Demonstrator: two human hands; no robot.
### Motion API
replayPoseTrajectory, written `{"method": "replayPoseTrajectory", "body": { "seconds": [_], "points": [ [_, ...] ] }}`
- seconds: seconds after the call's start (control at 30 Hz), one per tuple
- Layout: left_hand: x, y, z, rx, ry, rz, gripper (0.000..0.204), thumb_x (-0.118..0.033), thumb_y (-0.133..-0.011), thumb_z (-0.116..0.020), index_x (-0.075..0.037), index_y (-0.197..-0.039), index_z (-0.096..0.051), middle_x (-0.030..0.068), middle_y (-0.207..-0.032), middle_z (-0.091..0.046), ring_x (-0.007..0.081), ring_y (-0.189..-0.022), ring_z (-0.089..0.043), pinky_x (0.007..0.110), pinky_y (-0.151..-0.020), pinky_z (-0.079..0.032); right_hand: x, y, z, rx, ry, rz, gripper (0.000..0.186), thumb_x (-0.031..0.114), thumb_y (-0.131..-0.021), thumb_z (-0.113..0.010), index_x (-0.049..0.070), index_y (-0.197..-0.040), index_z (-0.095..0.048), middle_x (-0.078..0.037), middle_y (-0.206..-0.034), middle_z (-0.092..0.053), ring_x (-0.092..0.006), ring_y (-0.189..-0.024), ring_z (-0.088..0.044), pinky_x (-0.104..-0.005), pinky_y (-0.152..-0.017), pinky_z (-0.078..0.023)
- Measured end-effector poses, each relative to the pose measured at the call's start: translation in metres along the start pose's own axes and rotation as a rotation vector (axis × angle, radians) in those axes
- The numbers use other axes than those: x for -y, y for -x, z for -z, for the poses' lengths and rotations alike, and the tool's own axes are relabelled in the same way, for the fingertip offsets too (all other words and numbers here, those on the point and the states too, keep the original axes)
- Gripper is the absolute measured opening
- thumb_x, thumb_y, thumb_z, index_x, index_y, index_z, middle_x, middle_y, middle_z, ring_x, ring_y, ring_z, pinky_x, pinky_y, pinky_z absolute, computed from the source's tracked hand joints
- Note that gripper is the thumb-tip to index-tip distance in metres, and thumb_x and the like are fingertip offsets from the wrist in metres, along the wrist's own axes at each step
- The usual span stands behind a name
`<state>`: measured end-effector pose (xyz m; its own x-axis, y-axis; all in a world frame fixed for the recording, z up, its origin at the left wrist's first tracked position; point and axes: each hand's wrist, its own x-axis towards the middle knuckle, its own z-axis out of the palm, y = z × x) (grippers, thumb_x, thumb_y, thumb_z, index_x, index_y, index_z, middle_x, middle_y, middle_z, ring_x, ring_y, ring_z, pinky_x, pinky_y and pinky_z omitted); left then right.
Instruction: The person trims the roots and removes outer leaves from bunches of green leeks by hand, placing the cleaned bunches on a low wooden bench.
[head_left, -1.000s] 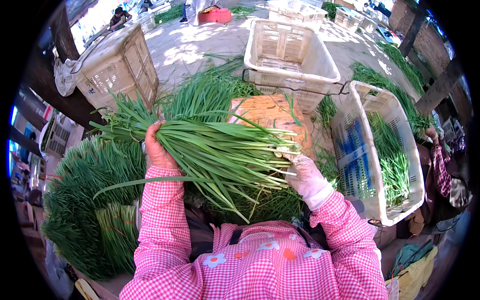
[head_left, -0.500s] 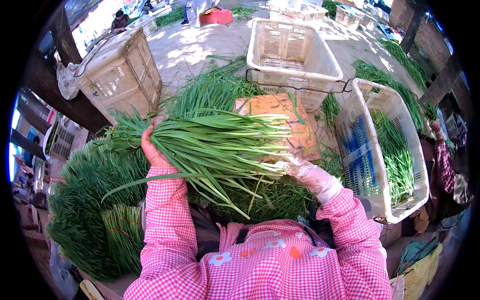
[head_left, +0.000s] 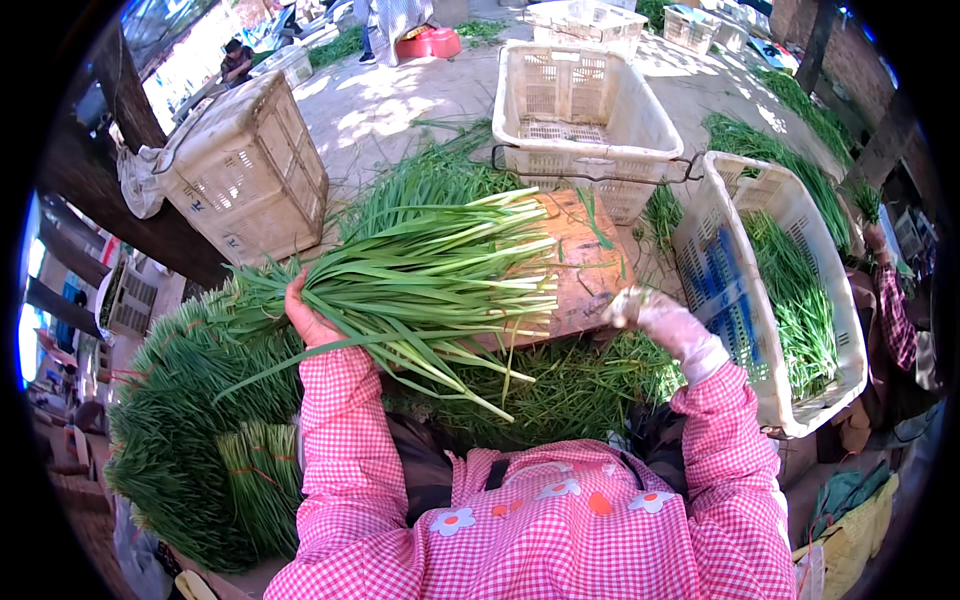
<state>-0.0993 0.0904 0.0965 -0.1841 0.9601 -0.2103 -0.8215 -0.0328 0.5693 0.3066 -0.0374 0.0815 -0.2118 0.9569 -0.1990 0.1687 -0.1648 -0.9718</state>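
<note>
My left hand (head_left: 311, 314) is closed round the leafy end of a loose bunch of garlic chives (head_left: 420, 270). The pale stem ends fan out to the right over an orange-brown wooden board (head_left: 590, 262). Apart from the stems, my right hand (head_left: 640, 312), in a thin, soiled glove, is over the board's right edge. Its fingers look curled together and are a little blurred; what they hold, if anything, is too small to make out. Loose chives (head_left: 440, 180) lie behind the board, and trimmed leaves (head_left: 560, 390) lie below it, before my lap.
At my left is a big heap of chives (head_left: 190, 430) with banded bundles (head_left: 258, 465). A white crate (head_left: 245, 170) stands at the left, another crate (head_left: 590, 130) behind the board. A crate of chives (head_left: 715, 290) stands at the right; a co-worker's hand (head_left: 874, 238) is beyond it.
My right hand has left the stem ends and moved right, toward the crate. The bunch in my left hand has shifted slightly left, its upper stems tipped upward, uncovering more board.
</note>
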Motion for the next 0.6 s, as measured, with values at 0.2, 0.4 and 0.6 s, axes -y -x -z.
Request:
{"method": "replayPoseTrajectory", "body": {
  "seconds": [0.2,0.4,0.6],
  "points": [
    [0.019,0.023,-0.027,0.041,-0.008,0.077,0.028,-0.028,-0.075,-0.054,-0.007,-0.092,-0.057,0.0109,-0.091,-0.062,0.0276,-0.083,-0.058,0.041,-0.076,-0.049,0.015,-0.009,-0.097,0.246,-0.562,-0.13,0.06,0.028,-0.078,-0.067,0.005,-0.127,-0.04,-0.002,-0.115,-0.052,-0.0137,-0.094,-0.053,-0.0285,-0.08,-0.043],
    [0.017,0.006,-0.009,0.124,0.063,0.109,0.029,-0.026,-0.075,-0.054,-0.007,-0.097,-0.054,0.0113,-0.092,-0.061,0.0289,-0.085,-0.058,0.043,-0.078,-0.049,0.022,-0.017,-0.116,0.181,-0.814,-0.148,0.016,0.017,-0.085,-0.059,0.008,-0.096,-0.052,0.005,-0.065,-0.045,-0.0046,-0.05,-0.037,-0.0178,-0.044,-0.03],
    [0.028,0.005,-0.01,0.202,0.153,0.121,0.023,-0.015,-0.077,-0.053,-0.003,-0.096,-0.058,0.011,-0.094,-0.063,0.0253,-0.088,-0.06,0.04,-0.081,-0.049,0.022,-0.007,-0.088,0.045,-0.745,0.011,0.01,0.016,-0.088,-0.052,0.008,-0.093,-0.052,0.004,-0.06,-0.044,-0.0049,-0.046,-0.035,-0.0184,-0.042,-0.027]
  ]
}}
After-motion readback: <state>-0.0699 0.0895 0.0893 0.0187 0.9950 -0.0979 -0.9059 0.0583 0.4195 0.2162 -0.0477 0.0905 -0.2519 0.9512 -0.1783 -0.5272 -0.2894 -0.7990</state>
